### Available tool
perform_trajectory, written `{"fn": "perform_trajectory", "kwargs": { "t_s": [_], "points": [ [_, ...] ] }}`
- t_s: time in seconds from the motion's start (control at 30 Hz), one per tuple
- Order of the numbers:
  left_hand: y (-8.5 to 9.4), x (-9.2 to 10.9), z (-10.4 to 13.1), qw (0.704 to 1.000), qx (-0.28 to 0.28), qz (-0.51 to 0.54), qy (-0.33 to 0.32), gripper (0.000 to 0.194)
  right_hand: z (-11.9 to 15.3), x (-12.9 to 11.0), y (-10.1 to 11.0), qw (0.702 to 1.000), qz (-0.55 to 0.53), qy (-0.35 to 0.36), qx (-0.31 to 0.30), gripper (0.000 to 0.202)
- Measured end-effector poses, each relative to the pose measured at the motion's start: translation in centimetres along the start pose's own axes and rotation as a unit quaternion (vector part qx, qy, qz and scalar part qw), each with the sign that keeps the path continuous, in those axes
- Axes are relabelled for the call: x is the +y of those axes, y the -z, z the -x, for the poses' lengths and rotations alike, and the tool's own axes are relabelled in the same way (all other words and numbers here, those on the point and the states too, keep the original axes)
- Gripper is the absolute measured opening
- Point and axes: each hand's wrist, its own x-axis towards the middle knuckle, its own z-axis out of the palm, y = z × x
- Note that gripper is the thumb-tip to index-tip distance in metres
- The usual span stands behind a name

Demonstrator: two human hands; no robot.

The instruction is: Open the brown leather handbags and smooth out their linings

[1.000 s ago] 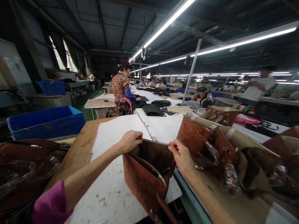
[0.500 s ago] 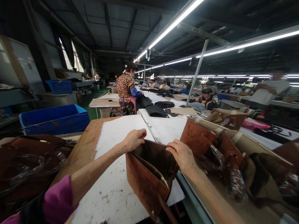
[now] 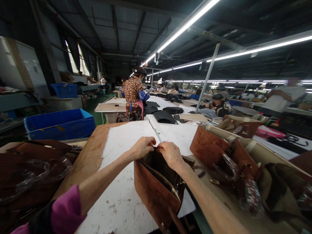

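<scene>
A brown handbag (image 3: 156, 188) stands upright on the white-covered table (image 3: 114, 191), its top open and the dark lining showing. My left hand (image 3: 143, 148) pinches the bag's far top rim near its left corner. Close beside it, my right hand (image 3: 170, 154) grips the same rim, fingers curled over the edge. A brown handle hangs down at the front of the bag, toward me. The bag's right rear part is partly hidden behind my right wrist.
On the right lie several brown bags (image 3: 209, 143), some with plastic-wrapped handles. More brown bags (image 3: 36, 172) are piled at left, before a blue bin (image 3: 59, 125). Ahead, a co-worker (image 3: 133, 92) stands by black pieces (image 3: 165, 117) on the table.
My right hand has slid left along the bag's rim, close to my left hand. The left hand keeps its pinch. The view has shifted slightly.
</scene>
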Motion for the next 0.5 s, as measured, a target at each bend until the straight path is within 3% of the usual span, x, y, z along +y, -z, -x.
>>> {"fn": "perform_trajectory", "kwargs": {
  "t_s": [0.33, 0.5],
  "points": [
    [0.2, 0.0, -0.2, 0.998, -0.050, -0.034, 0.008, 0.025, 0.2, 0.3, 0.0, 1.000, 0.007, 0.014, -0.007, 0.020],
    [0.4, 0.7, -0.1, 0.996, -0.040, -0.077, 0.005, 0.023, 2.4, 3.1, 2.0, 0.999, 0.020, -0.016, -0.022, 0.017]
  ]
}}
